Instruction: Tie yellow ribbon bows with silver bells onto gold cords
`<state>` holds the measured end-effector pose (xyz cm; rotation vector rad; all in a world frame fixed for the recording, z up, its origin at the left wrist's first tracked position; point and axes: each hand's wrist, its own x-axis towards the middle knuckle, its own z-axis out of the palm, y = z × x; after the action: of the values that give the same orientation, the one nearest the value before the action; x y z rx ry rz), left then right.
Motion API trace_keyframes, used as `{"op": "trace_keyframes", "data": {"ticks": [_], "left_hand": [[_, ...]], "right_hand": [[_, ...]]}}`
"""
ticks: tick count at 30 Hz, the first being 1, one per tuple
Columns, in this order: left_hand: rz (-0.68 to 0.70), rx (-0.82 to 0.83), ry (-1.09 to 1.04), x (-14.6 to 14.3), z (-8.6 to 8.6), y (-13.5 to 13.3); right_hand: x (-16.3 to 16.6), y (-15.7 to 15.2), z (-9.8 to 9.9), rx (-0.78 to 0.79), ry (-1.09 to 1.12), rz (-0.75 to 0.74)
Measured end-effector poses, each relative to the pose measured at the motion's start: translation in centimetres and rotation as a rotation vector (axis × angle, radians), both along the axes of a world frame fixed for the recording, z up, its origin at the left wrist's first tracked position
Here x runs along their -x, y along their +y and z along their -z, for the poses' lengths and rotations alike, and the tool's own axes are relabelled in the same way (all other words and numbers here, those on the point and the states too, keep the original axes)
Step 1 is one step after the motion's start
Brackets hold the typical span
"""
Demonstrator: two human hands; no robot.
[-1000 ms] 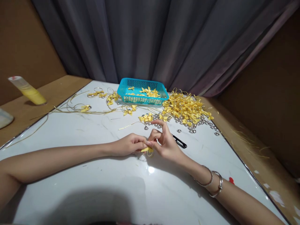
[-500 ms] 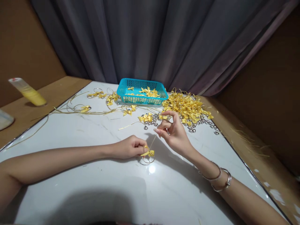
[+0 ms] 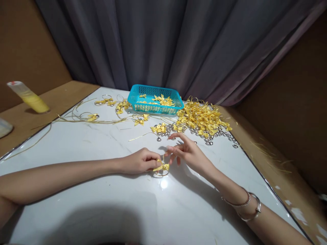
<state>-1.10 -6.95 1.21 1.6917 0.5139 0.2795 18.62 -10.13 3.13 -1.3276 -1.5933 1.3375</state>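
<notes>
My left hand (image 3: 141, 160) rests on the white table (image 3: 102, 190), its fingers pinched on a small yellow ribbon bow (image 3: 161, 167) with a thin loop under it. Just right of the bow is my right hand (image 3: 187, 153), fingers partly spread and pointing left toward it, thumb and forefinger close together; whether they hold the bow's thin cord is too small to see. Two silver bangles (image 3: 249, 206) circle my right wrist.
A teal basket (image 3: 155, 99) with a few yellow bows stands at the back. A heap of yellow bows (image 3: 203, 117) and several silver beads (image 3: 212, 137) lie right of it. Loose bows and gold cords (image 3: 97, 117) trail left. A yellow bottle (image 3: 28, 97) leans at the far left.
My right hand rose and drew a thin cord up and right from the bow, then came back down beside it. My left hand stayed on the bow.
</notes>
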Motion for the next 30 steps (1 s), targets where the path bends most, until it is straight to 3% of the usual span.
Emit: {"op": "trace_keyframes", "data": {"ticks": [3,7,12,21,30], "left_hand": [[-0.001,0.072,-0.012,0.0,0.1,0.0],[-0.013,0.142,-0.019,0.0,0.3,0.1],[0.004,0.116,-0.011,0.1,0.1,0.2],[0.048,0.119,0.014,0.3,0.0,0.3],[0.08,0.163,0.002,0.3,0.0,0.5]], "right_hand": [[0.0,-0.9,0.4,0.048,-0.06,0.044],[0.0,-2.2,0.0,-0.094,-0.122,0.02],[0.3,-3.3,0.2,-0.064,0.012,-0.069],[0.4,-3.4,0.6,-0.187,0.021,-0.041],[0.4,-3.6,1.2,-0.185,0.052,-0.004]]}}
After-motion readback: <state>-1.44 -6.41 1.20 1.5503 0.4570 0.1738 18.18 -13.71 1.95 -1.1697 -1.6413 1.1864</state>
